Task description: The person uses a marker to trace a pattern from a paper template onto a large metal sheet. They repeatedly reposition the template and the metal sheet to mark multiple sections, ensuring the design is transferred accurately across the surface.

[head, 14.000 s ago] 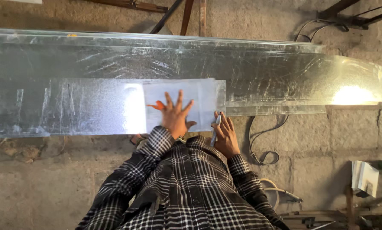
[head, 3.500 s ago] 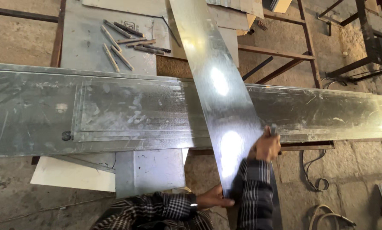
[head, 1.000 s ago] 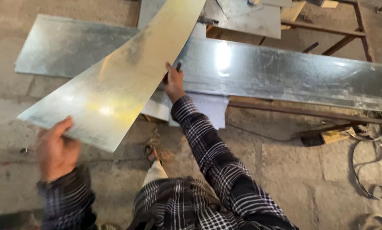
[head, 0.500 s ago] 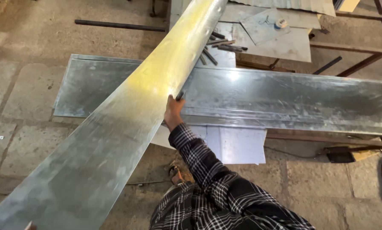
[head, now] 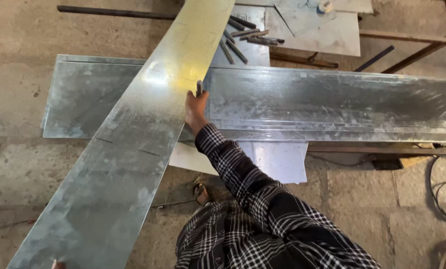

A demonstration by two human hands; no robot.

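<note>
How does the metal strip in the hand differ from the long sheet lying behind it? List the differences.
1. The held strip is gripped at its edge by the right hand and runs diagonally; the long sheet lies flat and runs crosswise.
2. The held strip is narrower than the long sheet.
3. The held strip passes over the long sheet, hiding part of it.
Both are grey, shiny sheet metal with straight edges.

Sheet-metal workshop
Galvanised sheets on stone floor beside right hand; steel rods beyond; cables far right.
</note>
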